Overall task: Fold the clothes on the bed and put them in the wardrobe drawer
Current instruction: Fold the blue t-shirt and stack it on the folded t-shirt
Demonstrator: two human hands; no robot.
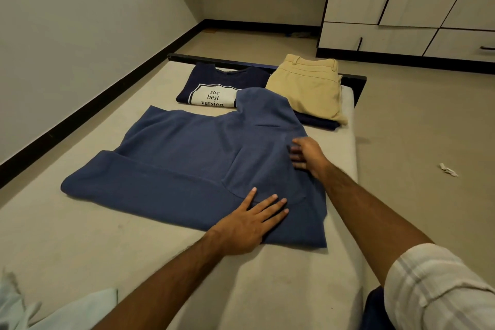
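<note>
A blue hoodie (182, 163) lies spread on the bed (80, 236), its hood pointing away from me and one side folded over. My left hand (251, 222) presses flat on its near right part with straight fingers. My right hand (308, 155) touches the hoodie's right edge near the hood, fingers bent at the cloth; whether it grips the fabric is unclear. Beyond the hoodie sit a folded navy T-shirt (214, 88) with white print and folded beige trousers (310, 88) on a dark garment (318, 122). The wardrobe (401, 8) stands at the far right with its drawers (375, 40) closed.
A pale light-blue cloth (67, 311) lies at the bed's near left corner. The wall runs along the bed's left side. Bare floor (415, 128) lies between bed and wardrobe, with a small white scrap (448, 169) on it.
</note>
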